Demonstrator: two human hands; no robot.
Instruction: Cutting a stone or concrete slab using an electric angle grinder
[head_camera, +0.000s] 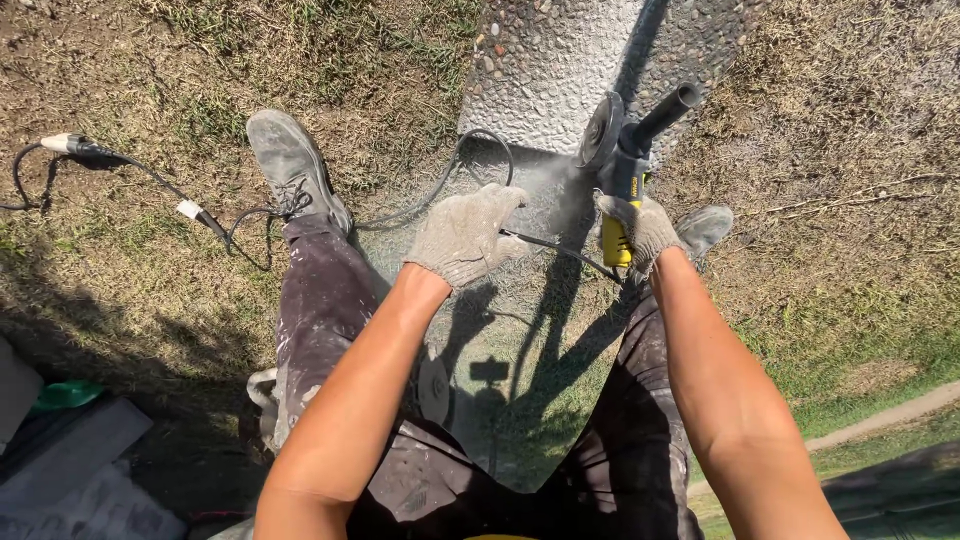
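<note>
My right hand (640, 228), in a dusty knit glove, grips the yellow and black body of an angle grinder (625, 170). Its grey disc (600, 130) stands at the edge of a pebbled concrete slab (560, 60), and its black side handle points up and right. My left hand (468, 235), also gloved, is closed around the grinder's black power cord (555, 248) just left of the tool. A haze of grey dust hangs between both hands.
The cord (440, 185) loops back over dry grass to a plug connection (190, 210) and a second plug (70, 145) at the left. My dusty shoes (290, 165) stand either side. Grey slabs (70, 470) and a green object lie at the bottom left.
</note>
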